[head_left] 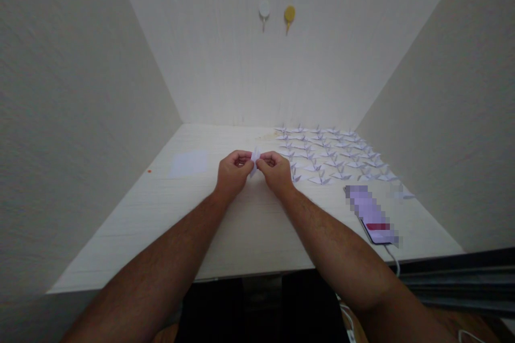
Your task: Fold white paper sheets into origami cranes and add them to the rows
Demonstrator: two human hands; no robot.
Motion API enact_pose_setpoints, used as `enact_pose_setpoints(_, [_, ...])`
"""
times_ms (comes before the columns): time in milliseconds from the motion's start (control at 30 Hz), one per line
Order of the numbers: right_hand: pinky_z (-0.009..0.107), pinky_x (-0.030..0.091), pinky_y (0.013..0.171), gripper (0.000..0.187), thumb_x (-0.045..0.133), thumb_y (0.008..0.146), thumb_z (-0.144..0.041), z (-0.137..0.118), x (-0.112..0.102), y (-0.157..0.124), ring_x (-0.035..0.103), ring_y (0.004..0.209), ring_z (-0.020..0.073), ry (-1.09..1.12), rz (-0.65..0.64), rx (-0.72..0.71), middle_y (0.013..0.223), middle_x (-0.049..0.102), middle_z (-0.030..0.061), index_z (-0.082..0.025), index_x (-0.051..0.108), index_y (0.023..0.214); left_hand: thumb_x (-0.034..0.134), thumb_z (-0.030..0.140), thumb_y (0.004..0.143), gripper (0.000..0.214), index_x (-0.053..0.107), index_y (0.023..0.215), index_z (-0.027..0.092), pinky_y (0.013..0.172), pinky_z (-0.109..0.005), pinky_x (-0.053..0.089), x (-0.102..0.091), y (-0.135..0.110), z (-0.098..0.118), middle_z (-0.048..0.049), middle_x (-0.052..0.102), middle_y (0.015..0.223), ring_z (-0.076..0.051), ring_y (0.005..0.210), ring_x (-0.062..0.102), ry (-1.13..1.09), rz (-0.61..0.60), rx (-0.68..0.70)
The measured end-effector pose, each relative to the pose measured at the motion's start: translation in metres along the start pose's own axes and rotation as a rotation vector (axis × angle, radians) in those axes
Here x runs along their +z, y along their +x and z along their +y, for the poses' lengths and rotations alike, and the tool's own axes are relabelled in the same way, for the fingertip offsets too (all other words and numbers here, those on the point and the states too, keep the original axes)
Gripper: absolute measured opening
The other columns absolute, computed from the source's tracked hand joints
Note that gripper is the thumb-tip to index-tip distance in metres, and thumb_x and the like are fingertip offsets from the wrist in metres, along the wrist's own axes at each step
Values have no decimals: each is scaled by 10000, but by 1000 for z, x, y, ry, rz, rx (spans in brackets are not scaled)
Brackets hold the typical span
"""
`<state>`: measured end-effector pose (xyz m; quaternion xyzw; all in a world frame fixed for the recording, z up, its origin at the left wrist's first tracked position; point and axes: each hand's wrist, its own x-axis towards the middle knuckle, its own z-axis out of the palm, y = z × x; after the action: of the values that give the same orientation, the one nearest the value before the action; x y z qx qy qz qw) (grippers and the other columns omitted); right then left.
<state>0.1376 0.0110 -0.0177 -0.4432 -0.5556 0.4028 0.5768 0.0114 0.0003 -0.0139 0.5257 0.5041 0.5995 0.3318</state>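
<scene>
Between both hands, a small folded piece of white paper (255, 158) is held upright above the table. My left hand (234, 170) pinches it from the left with thumb and fingers. On the other side my right hand (276, 169) grips it the same way, fingers curled. The paper's exact folds are too small to make out. Several rows of white origami cranes (321, 178) stand to the right of my right hand. Left of my left hand lies a flat stack or sheet of white paper (188, 164).
A phone (368, 214) with a white cable (393, 260) lies at the table's right front. The white table (161, 225) is bounded by walls on three sides. A white hook (264, 9) and a yellow hook (289, 14) are on the back wall. A small orange spot (149, 171) shows at left.
</scene>
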Motion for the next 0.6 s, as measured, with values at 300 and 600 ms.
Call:
enact_pose_setpoints(300, [253,467,599,158,645,695,-329,0,-2,2,580,606,128,-37,-8,-29,653,633,-16,-183,626,751,695,340,710,200,678,788,156,602,-254,453,-2,2,1,-12,658,678,-135,617,579,105,-53,3])
enact_pose_setpoints(600, [254,446,575,140,633,682,-319,1,-1,2,561,584,129,-63,-2,0,632,628,-16,-186,619,724,625,314,748,140,635,734,175,567,-252,414,-2,2,-2,15,609,617,-132,573,537,187,-63,56])
